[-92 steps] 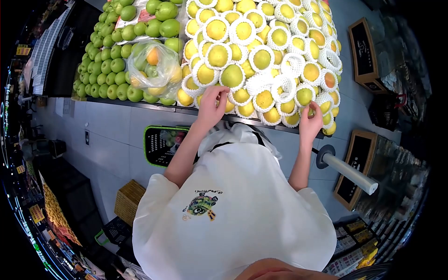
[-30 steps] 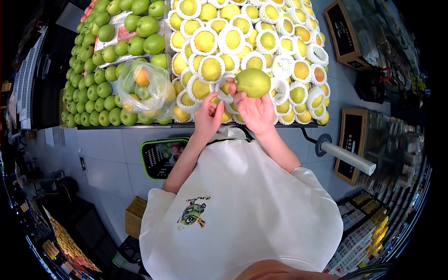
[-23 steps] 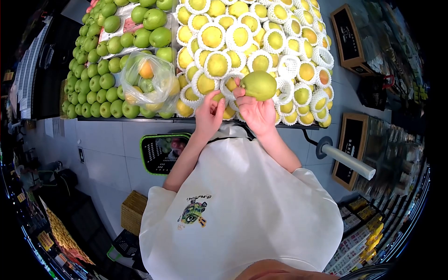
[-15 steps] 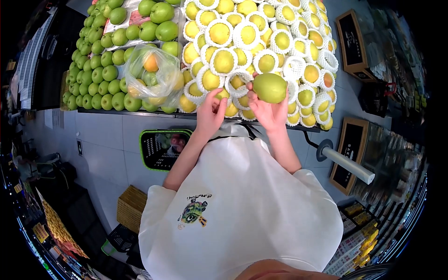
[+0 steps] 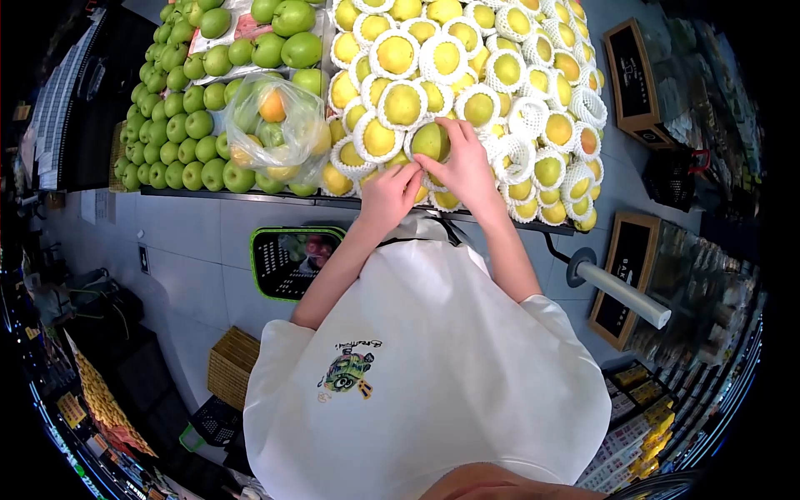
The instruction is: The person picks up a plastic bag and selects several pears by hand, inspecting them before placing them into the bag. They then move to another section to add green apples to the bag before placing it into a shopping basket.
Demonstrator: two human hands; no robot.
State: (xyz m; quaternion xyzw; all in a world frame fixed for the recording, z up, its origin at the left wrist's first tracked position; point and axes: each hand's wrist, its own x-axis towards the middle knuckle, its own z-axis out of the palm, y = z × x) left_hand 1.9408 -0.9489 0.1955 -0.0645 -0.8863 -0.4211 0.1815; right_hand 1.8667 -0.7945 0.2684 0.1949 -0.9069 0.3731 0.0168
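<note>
My right hand (image 5: 465, 167) is closed round a smooth yellow-green pear (image 5: 430, 140), with thumb at the near side and fingers over the far side. A white foam net (image 5: 409, 143) shows along the pear's left edge. My left hand (image 5: 390, 198) pinches at the near edge of that net, its fingertips touching my right thumb; the exact grip is partly hidden. Around both hands lie several yellow pears (image 5: 398, 105) in white foam nets. A loose foam net (image 5: 513, 158) sits on the pile just right of my right hand.
Left of the pears are rows of green apples (image 5: 177, 127). A clear plastic bag (image 5: 290, 125) with several fruits rests on them. On the floor stands a black basket with a green rim (image 5: 256, 275). A bag roll (image 5: 623, 293) sticks out at the right.
My right hand has moved left and lowered the pear from above the pile to the foam net. My left hand has come rightward to meet it, and its fingers have closed.
</note>
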